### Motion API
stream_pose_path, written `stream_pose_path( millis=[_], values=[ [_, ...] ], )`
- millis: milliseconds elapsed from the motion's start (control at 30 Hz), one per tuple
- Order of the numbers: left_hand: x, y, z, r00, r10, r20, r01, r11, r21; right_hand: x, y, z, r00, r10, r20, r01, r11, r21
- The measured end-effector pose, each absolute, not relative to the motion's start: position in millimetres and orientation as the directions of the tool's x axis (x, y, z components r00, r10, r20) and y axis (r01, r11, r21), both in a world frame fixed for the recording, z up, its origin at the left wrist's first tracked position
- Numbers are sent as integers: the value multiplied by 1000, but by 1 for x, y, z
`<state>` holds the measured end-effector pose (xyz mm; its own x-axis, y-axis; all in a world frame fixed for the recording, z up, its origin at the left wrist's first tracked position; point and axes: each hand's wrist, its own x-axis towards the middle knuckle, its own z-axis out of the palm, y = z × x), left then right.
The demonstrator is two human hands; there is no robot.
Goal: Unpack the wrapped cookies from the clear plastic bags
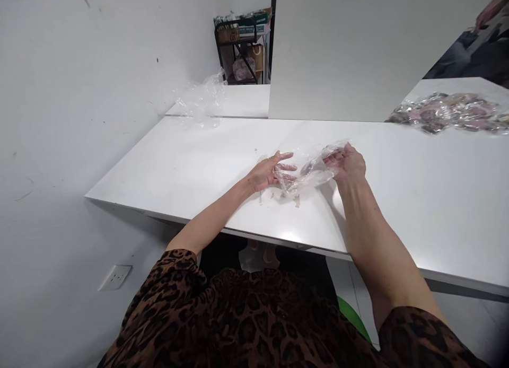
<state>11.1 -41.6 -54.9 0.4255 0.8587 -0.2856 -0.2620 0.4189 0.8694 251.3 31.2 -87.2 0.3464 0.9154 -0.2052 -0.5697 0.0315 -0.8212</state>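
Note:
A crumpled clear plastic bag (pixel 312 177) is stretched between my two hands, just above the white table (pixel 191 172). My right hand (pixel 347 162) has curled fingers gripping the bag at its right end. My left hand (pixel 274 172) is at the other end with its fingers spread apart; film lies around the lower fingertips, and I cannot tell whether they are inside the bag or behind it. Small flakes or worn marks (pixel 296 200) show on the tabletop below the bag.
Another clear plastic bag (pixel 202 100) lies at the back left by the wall. Plastic-wrapped items (pixel 453 113) lie at the back right. A white panel (pixel 342 50) rises behind the table, and a black shelf rack (pixel 238 50) holds boxes. Another person's hand (pixel 491 10) shows at top right.

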Motion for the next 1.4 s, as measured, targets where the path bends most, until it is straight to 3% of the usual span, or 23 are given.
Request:
stream_pose_path(
  millis=[67,167,400,600,700,833,900,967,1033,1100,1233,1400],
  values=[
    [11,-41,-54,378,889,-260,-309,385,870,260,36,-95,359,887,-291,-569,-39,-821],
    [11,-38,-55,263,937,-229,-385,320,866,265,35,-101,307,925,-223,-443,-69,-894],
    [11,-39,-50,142,977,-157,-523,209,826,237,9,-79,55,970,-236,-292,-210,-933],
    [9,-41,-40,8,999,-32,-603,31,797,218,-19,-59,-205,969,-141,-186,-179,-966],
    [4,-39,-35,-35,997,-70,-707,25,707,220,-30,-54,-464,876,-130,0,-147,-989],
    [-7,-34,-30,-61,986,-157,-823,39,566,222,-37,-51,-749,628,-212,180,-115,-977],
    [-12,-31,-29,-66,984,-164,-847,32,530,221,-37,-51,-698,706,-120,113,-57,-992],
    [-15,-28,-30,-53,986,-156,-851,37,523,218,-34,-54,-514,857,25,-4,26,-1000],
    [-14,-27,-32,-17,989,-147,-829,68,554,214,-30,-59,-343,935,95,-89,68,-994],
    [-11,-28,-34,43,989,-138,-781,120,613,209,-29,-63,-286,953,100,-133,64,-989],
    [-2,-37,-40,232,970,-72,-618,204,759,195,-36,-65,-371,921,122,-128,80,-989],
    [2,-45,-43,315,949,-29,-386,156,909,183,-43,-65,-291,945,152,-230,85,-970]
  ],
)
